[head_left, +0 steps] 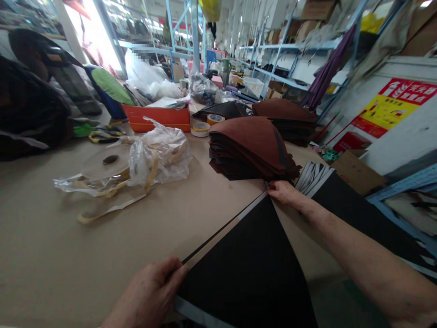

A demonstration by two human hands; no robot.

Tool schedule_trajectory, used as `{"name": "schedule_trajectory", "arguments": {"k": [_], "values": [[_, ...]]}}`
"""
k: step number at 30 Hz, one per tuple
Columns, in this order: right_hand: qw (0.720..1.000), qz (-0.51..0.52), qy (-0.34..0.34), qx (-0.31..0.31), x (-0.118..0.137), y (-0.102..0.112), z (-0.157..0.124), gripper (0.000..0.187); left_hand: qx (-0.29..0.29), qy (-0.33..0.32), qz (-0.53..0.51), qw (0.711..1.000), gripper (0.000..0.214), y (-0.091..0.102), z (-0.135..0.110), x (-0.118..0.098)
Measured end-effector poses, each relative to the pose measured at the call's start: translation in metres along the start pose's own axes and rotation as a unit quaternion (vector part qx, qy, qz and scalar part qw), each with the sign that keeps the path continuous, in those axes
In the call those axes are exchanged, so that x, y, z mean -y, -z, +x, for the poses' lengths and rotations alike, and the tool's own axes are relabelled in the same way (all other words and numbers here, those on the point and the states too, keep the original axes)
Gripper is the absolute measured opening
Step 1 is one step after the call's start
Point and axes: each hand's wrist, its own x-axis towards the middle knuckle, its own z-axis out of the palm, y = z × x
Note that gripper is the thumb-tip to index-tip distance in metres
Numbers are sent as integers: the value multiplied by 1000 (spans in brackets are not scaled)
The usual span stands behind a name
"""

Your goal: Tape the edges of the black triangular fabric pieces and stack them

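Observation:
A black triangular fabric piece [252,264] lies on the tan table [68,255] in front of me. A thin pale strip [225,225] runs along its left edge. My left hand [150,291] pinches that edge near the bottom, fingers closed on the strip. My right hand [285,192] is stretched out to the piece's far tip and pinches it there, just in front of a stack of brown cut pieces [252,146].
A clear plastic bag with tape rolls [136,164] lies at left, an orange box [160,117] behind it. More brown stacks [283,114], tape rolls [205,127], black-and-white pieces [316,177] and blue shelving [273,45] stand beyond. A person sits far back.

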Motion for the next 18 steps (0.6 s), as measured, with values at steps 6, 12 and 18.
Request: {"name": "schedule_trajectory", "arguments": {"k": [6,12,18], "values": [[999,-40,-17,10,3,4,4,22,21,1,-7,1000,46,-1,7,3],[998,-57,-22,20,7,5,8,20,22,-2,14,1000,46,-3,12,7],[998,-65,-26,-1,9,4,6,20,22,-9,16,1000,45,-3,14,12]]}}
